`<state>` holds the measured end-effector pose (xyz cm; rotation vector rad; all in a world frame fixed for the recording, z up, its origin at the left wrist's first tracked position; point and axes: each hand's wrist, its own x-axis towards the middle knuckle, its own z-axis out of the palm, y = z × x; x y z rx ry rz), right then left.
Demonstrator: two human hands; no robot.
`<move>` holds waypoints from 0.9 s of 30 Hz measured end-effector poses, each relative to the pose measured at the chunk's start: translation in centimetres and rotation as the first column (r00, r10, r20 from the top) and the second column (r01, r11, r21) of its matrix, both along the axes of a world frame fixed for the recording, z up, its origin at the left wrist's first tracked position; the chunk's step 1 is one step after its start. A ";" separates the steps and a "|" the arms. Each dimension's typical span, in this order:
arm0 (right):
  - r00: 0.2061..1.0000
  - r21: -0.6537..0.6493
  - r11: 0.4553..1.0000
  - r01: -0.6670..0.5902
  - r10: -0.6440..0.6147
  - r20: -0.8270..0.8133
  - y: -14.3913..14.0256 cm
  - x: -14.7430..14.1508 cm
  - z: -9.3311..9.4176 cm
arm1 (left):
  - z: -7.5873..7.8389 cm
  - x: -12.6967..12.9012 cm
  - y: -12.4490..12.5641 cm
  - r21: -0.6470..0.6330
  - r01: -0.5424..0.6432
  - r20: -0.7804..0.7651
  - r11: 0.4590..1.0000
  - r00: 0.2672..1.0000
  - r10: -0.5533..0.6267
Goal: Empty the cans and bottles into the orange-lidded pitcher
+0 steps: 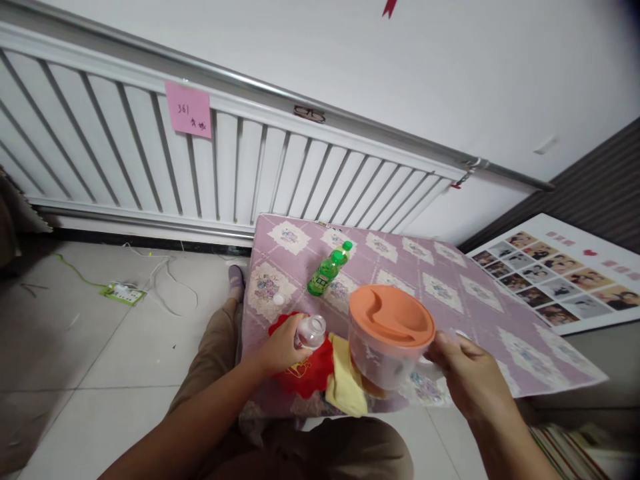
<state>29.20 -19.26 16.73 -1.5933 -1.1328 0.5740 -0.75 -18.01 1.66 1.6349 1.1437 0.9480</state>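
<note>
Your left hand (280, 347) is clamped on a small clear bottle (311, 331) over the red cloth (305, 373); your right hand (463, 377) grips the jug's handle, orange-lidded jug (387, 337) near table (500, 313) edge.

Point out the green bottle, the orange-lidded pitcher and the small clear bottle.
green bottle (326, 271), head view, on its green body.
orange-lidded pitcher (391, 315), head view, on the orange lid.
small clear bottle (311, 331), head view, on its clear side, in the left hand (280, 348).
</note>
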 end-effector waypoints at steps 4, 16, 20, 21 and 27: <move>0.979 -0.147 0.989 -0.025 0.054 0.196 -1.1 -0.5 1.2 | 0.3 -0.2 0.0 -0.008 0.022 -0.013 1.000 1.000 -0.022; 0.911 -0.189 0.971 -0.145 0.206 0.359 -1.2 -0.9 2.0 | 0.2 -0.3 0.3 0.001 0.028 0.010 1.000 1.000 -0.028; 0.880 -0.204 0.961 -0.186 0.255 0.400 -0.8 -1.1 2.2 | 0.0 -0.3 0.3 0.010 0.023 0.008 1.000 1.000 -0.023; 0.873 -0.212 0.958 -0.195 0.268 0.407 -0.6 -1.1 2.4 | -0.1 -0.4 0.3 0.012 0.020 0.006 1.000 1.000 -0.020; 0.856 -0.255 0.945 -0.206 0.300 0.421 0.1 -1.5 2.7 | -0.6 -0.4 0.4 0.023 0.020 0.002 1.000 1.000 -0.020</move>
